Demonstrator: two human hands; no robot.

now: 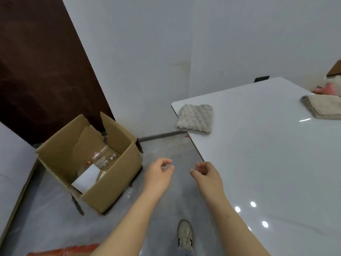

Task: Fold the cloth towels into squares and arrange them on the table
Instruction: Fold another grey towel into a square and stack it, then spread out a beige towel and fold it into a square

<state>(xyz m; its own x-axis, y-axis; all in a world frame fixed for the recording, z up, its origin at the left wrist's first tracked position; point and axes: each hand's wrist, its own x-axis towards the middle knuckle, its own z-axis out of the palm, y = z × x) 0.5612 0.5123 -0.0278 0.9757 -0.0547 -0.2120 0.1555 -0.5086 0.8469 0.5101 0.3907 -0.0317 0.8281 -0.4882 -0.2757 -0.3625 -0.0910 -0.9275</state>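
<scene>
A grey bubble-textured towel [195, 119] lies folded into a square at the near left corner of the white table [267, 154]. A beige folded towel [323, 108] sits at the table's far right edge, with pink and white cloth [330, 87] behind it. My left hand [158, 172] and my right hand [206, 172] hang in the air over the floor beside the table's left edge. Both have loosely curled fingers and hold nothing.
An open cardboard box [88, 161] with small items and white paper inside stands on the floor at the left. A shoe [185, 235] shows below my arms. An orange-red object [64, 251] lies at the bottom edge. A dark panel [36, 71] leans against the wall.
</scene>
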